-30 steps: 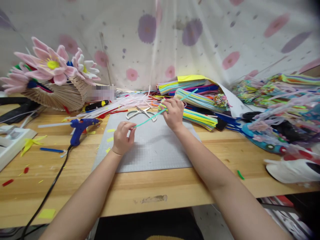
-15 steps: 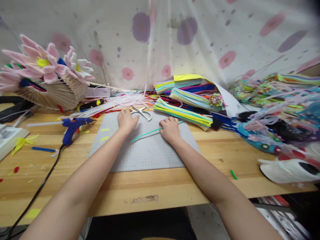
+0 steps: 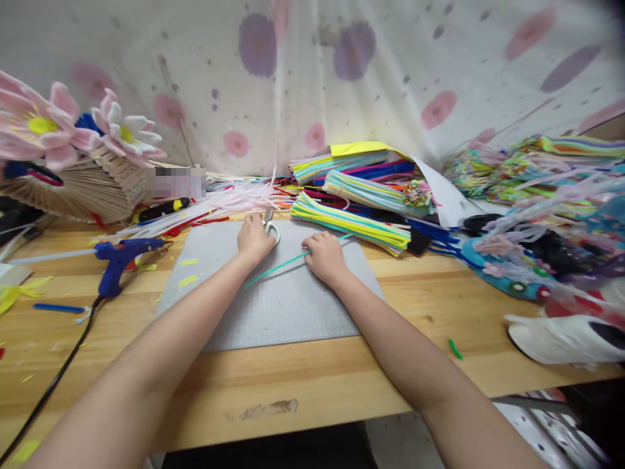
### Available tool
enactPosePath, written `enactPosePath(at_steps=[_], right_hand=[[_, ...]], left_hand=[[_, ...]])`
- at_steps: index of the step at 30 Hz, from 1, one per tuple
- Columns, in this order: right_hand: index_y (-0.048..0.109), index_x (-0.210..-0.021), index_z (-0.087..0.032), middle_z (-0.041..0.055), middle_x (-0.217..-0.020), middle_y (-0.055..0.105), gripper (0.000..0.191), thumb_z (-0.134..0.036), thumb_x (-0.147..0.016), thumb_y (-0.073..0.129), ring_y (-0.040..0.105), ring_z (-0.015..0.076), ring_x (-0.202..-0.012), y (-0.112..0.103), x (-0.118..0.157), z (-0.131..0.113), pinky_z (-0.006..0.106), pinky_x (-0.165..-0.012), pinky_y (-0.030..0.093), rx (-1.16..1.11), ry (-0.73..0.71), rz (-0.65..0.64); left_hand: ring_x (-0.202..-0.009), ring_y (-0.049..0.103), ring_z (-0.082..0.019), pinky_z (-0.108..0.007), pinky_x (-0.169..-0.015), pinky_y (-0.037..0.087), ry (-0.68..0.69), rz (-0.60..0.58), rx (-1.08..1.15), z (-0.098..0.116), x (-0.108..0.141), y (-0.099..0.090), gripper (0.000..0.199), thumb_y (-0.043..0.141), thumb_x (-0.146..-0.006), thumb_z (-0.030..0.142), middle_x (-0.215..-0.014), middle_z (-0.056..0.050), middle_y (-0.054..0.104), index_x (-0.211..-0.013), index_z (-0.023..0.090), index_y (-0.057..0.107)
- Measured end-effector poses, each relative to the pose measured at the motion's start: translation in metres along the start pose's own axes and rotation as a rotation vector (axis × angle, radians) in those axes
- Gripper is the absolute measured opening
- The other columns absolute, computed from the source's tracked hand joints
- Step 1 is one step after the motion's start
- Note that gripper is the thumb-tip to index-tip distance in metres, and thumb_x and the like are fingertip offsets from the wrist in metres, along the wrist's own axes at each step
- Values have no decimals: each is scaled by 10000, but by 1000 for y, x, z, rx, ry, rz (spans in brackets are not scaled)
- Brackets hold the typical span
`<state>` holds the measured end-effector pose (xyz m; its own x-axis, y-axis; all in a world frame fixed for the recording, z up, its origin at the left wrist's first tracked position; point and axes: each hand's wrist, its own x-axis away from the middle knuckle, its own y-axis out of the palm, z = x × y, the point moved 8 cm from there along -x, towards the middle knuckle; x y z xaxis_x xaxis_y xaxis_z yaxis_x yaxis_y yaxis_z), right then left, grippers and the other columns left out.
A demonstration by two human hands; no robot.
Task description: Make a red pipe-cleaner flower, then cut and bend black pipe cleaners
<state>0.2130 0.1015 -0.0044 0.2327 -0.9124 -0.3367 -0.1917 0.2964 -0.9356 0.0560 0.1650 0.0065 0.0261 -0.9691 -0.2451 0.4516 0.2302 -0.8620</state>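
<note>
My left hand (image 3: 256, 239) is at the back of the grey cutting mat (image 3: 288, 319), its fingers closed on a pair of scissors (image 3: 276, 231) with pale handles. Part of the scissors is hidden behind that hand. Toward the mat's right side, my right hand (image 3: 325, 256) has its fingers curled over a thin green pipe cleaner (image 3: 273, 268). The pipe cleaner slants across the mat, one end reaching down to the left and the other showing past the knuckles. Two small yellow scraps (image 3: 188, 271) lie at the mat's left.
Bundles of coloured pipe cleaners (image 3: 354, 225) lie behind the mat. A blue glue gun (image 3: 117, 260) with a black cord stands at left, before a basket of fuzzy pink flowers (image 3: 58, 124). To the right are bagged craft pieces (image 3: 522, 260) and a white object (image 3: 561, 335).
My left hand has moved onto the scissors, which have shifted and turned under it. My right hand stays on the pipe cleaner. The whole view has swung slightly to the right.
</note>
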Motion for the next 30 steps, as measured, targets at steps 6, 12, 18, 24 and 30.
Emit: enactPosePath(at_steps=[6,12,18,24,30], right_hand=[[662,-905,-186,74,-936,654,214,-159,-791,484,521,235,-930,3,1,-3,328,-754,360,-11,29,-45],[663,-919,-188,69,-949,656,221,-164,-793,483,531,219,-934,4,2,1,307,-744,348,-20,81,-84],[657,-968,-185,74,-956,676,242,-194,-809,475,553,216,-929,2,3,3,313,-737,324,-13,114,-72],[676,-885,-188,95,-842,690,218,-193,-785,482,569,231,-861,-7,-2,8,343,-747,301,35,194,-47],[696,-879,-210,56,-841,677,190,-253,-750,564,562,203,-808,-39,-13,12,294,-665,335,-277,342,33]], left_hand=[[-1040,567,-289,-397,-833,456,16,-65,43,-21,-27,-4,587,615,-597,67,-1178,-147,528,-1145,202,453],[-1106,518,-301,-408,-899,405,-16,-78,12,-51,-60,-13,502,575,-691,34,-1200,-171,511,-1165,158,465],[-1242,353,-346,-480,-1025,259,-75,293,84,-62,-44,-41,356,550,-815,172,-1309,-211,399,-1157,89,496],[-1018,551,-194,-324,-887,413,294,-36,335,-13,29,-36,320,358,-914,337,-1107,-101,596,-1112,163,540],[-857,584,-206,-303,-747,397,199,-266,88,-11,84,-32,322,341,-919,344,-894,-67,654,-897,194,625]])
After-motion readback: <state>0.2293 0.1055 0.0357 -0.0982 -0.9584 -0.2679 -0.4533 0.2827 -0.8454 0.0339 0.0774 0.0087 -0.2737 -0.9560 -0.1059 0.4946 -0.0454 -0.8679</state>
